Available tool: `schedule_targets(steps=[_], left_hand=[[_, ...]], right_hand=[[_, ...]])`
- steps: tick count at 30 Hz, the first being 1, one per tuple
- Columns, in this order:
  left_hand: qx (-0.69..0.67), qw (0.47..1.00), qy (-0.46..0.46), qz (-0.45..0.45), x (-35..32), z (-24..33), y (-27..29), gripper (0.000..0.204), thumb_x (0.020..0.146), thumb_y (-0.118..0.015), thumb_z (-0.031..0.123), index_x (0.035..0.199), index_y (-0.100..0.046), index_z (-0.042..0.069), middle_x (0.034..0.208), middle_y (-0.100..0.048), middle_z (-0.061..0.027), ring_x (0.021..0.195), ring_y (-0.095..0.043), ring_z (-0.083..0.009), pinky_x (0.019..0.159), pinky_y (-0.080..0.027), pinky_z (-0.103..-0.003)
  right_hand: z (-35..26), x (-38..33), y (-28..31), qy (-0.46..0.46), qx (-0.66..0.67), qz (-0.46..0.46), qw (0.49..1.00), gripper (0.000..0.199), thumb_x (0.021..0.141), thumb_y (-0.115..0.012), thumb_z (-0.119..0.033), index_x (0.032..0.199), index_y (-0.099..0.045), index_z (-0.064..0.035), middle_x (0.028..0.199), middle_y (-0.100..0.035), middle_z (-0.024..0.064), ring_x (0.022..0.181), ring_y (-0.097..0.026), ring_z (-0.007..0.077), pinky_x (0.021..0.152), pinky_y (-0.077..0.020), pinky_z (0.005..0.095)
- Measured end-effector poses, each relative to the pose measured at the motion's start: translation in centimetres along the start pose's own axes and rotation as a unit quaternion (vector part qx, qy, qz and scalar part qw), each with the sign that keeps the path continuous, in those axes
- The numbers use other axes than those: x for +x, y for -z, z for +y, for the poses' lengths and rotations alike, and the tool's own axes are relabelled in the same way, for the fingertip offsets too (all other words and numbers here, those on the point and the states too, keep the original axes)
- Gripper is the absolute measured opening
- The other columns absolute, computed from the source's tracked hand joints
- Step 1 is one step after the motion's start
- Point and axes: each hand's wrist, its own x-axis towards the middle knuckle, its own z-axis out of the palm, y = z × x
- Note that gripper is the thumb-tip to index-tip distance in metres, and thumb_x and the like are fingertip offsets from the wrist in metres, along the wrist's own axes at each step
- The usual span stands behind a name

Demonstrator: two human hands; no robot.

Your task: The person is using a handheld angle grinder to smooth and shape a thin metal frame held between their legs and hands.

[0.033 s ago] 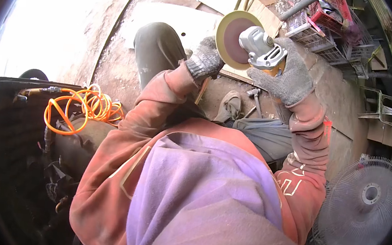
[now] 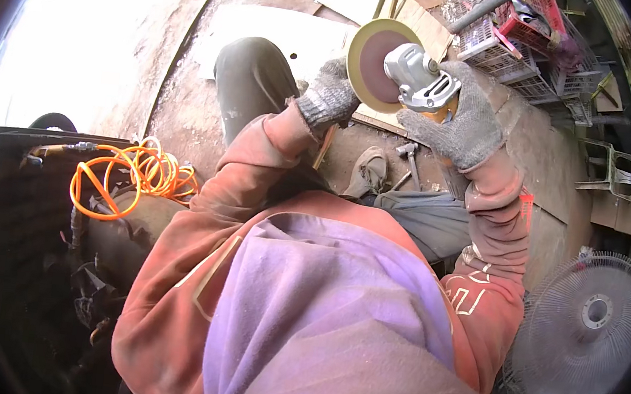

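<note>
My right hand (image 2: 469, 119), in a grey knit glove, is wrapped around the body of an angle grinder (image 2: 418, 76) with a silver head and a yellow part near the grip. A wide round disc (image 2: 374, 60), pale yellow at the rim and pinkish inside, is mounted on it and faces up toward me. Close against the disc's left edge is my left hand (image 2: 328, 96), gloved the same way. Its fingers curl in behind the disc, so whatever they hold is hidden. Below, a hammer (image 2: 409, 154) rests on the ground beside my shoe (image 2: 369, 173).
Coiled orange hose (image 2: 135, 178) lies at the left on a rounded tank-like body (image 2: 119, 224). A round fan (image 2: 579, 336) stands at the lower right. Plastic crates (image 2: 504, 52) are stacked at the upper right, above a pale stool (image 2: 612, 172). White sheets (image 2: 255, 30) lie on the ground ahead.
</note>
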Motion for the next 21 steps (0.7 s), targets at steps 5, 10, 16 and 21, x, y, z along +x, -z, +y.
schedule_targets(steps=[5, 10, 16, 21], left_hand=[[-0.107, 0.969, 0.223, 0.012, 1.5, 4.2, 0.7, 0.027, 0.095, -0.072, 0.029, 0.105, -0.074, 0.003, 0.070, -0.064, 0.0000, 0.063, -0.057, -0.0075, 0.058, -0.049, -0.026], [-0.118, 0.968, 0.219, 0.023, 1.5, 2.9, 1.0, 0.027, 0.095, -0.071, 0.026, 0.109, -0.076, 0.003, 0.071, -0.064, 0.0000, 0.064, -0.057, -0.0081, 0.058, -0.047, -0.026], [-0.108, 0.972, 0.206, 0.036, 1.2, 3.0, 0.4, 0.025, 0.095, -0.069, 0.024, 0.106, -0.078, 0.003, 0.071, -0.064, 0.0012, 0.063, -0.055, -0.0076, 0.057, -0.046, -0.025], [-0.151, 0.967, 0.200, 0.050, 1.4, 3.2, 0.9, 0.027, 0.095, -0.070, 0.026, 0.108, -0.077, 0.004, 0.066, -0.058, 0.0023, 0.054, -0.048, -0.0070, 0.048, -0.038, -0.025]], right_hand=[[2.6, 2.4, 1.0, -0.033, -0.087, 0.082, 0.992, 0.074, 0.075, -0.091, -0.037, 0.127, -0.052, -0.0018, 0.106, -0.071, 0.0157, 0.098, -0.070, 0.0231, 0.087, -0.0564, 0.0359], [5.6, 5.0, 3.3, 0.061, -0.073, 0.234, 0.968, 0.074, 0.075, -0.092, -0.030, 0.132, -0.053, -0.0047, 0.114, -0.070, 0.0135, 0.102, -0.069, 0.0202, 0.091, -0.0558, 0.0341], [11.9, 8.1, 15.6, 0.139, -0.227, 0.265, 0.927, 0.074, 0.076, -0.092, -0.028, 0.135, -0.054, -0.0060, 0.117, -0.069, 0.0121, 0.104, -0.068, 0.0199, 0.094, -0.0553, 0.0340], [15.0, 6.4, 21.4, 0.079, -0.284, 0.282, 0.913, 0.073, 0.076, -0.092, -0.027, 0.135, -0.054, -0.0064, 0.117, -0.069, 0.0119, 0.104, -0.068, 0.0201, 0.094, -0.0553, 0.0342]])
